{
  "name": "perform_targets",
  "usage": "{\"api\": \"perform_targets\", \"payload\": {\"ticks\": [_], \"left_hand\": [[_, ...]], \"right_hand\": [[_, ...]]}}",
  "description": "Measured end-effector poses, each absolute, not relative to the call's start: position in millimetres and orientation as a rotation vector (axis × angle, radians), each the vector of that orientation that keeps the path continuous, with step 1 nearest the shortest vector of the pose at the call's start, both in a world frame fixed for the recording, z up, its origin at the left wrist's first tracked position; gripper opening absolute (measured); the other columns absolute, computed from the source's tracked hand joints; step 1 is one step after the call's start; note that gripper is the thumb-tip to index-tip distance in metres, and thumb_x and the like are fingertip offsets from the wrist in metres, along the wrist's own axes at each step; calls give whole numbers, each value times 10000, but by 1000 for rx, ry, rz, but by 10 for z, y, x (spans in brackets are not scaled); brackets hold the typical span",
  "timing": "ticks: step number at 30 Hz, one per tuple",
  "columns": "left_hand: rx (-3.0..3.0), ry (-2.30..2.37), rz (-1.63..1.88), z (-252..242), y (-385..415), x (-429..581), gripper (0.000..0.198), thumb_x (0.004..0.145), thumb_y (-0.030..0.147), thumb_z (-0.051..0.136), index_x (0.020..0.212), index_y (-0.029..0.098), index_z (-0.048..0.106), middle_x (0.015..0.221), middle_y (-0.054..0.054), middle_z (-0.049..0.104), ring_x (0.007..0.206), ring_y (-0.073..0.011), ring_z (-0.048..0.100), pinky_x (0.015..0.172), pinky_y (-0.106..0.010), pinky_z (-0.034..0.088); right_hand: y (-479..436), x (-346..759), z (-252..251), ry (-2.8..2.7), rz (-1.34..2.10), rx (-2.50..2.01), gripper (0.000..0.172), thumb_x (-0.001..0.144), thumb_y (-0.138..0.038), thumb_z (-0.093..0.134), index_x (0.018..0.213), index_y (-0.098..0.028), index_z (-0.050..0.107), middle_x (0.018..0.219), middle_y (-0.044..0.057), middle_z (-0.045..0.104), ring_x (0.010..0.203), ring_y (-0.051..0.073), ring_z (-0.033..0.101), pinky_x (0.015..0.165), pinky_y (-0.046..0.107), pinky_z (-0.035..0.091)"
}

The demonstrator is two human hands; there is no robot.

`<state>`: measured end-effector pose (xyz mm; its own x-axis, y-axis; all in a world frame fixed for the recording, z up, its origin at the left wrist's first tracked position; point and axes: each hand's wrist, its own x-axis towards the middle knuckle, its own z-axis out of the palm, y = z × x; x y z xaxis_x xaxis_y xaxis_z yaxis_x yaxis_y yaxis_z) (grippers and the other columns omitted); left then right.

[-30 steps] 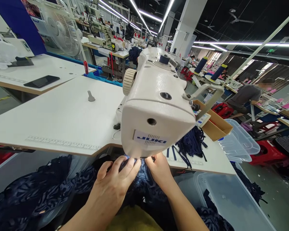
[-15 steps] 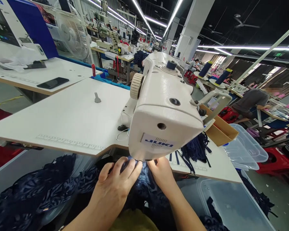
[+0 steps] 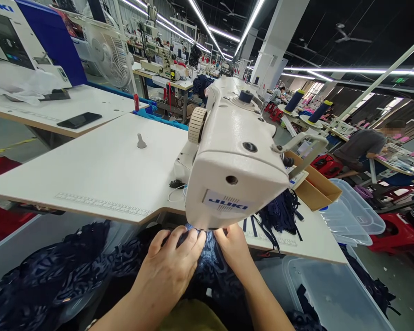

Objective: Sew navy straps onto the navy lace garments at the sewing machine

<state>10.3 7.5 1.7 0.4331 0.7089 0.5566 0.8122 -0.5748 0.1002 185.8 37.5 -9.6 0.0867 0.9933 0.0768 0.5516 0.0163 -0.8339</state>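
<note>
Dark navy patterned fabric (image 3: 209, 257) hangs at the front of a white sewing machine (image 3: 239, 174), lit brightly just beneath the machine's head. My left hand (image 3: 177, 253) is bent over the fabric's left side, its fingers closed on it with their tips by the machine. On the right side, my right hand (image 3: 232, 243) pinches the same fabric, thumb and fingers near the lower edge of the head. The needle and presser foot are hidden behind the machine's head.
Navy straps (image 3: 281, 211) lie on the table right of the machine, near a cardboard box (image 3: 317, 193). Navy fabric (image 3: 55, 262) fills a bin at left; a clear plastic bin (image 3: 331, 285) stands at right. A phone (image 3: 79, 120) and a small grey metal piece (image 3: 141, 141) lie on tables.
The view has shifted slightly. Both hands stay on the fabric beside the machine's head, with only a small shift of the left hand.
</note>
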Motion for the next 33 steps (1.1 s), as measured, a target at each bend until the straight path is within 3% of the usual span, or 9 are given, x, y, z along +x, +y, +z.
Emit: {"api": "perform_targets", "payload": {"ticks": [7,12,17,24,33], "left_hand": [[-2546,-1325,-838,70,33,135,420,940,462,384,1158,215,644,1121,-23,692,1016,-263,560,943,-434,310],[-2578,-1324,-877,-4,37,99,347,940,316,399,1200,232,613,1148,-14,675,1050,-230,559,985,-414,307],[-2622,-1025,-949,-78,38,58,464,918,76,273,1271,200,547,1238,-14,637,1150,-149,513,1023,-281,295],[-2547,-1165,-870,-66,-33,121,355,952,209,361,1229,206,584,1242,-9,652,1097,-165,583,918,-338,311],[-2442,-1316,-915,-57,-85,186,331,977,209,360,1213,224,592,1206,14,673,1042,-150,625,855,-346,321]], "right_hand": [[360,1895,-105,-1516,791,-1592,94,830,-213,466,741,-221,438,597,-68,458,586,130,460,584,247,311],[294,1894,-102,-1490,889,-1480,71,879,-289,469,848,-225,464,622,-70,447,609,138,470,611,249,349],[212,1843,-102,-1508,891,-1451,74,893,-294,466,868,-225,455,618,-73,430,575,131,452,583,246,350],[283,1832,-66,-1524,754,-1562,66,855,-235,491,797,-227,462,632,-68,508,602,130,506,595,240,344],[321,1825,-24,-1583,692,-1691,114,831,-212,471,741,-234,405,647,-46,500,631,152,477,600,259,316]]}}
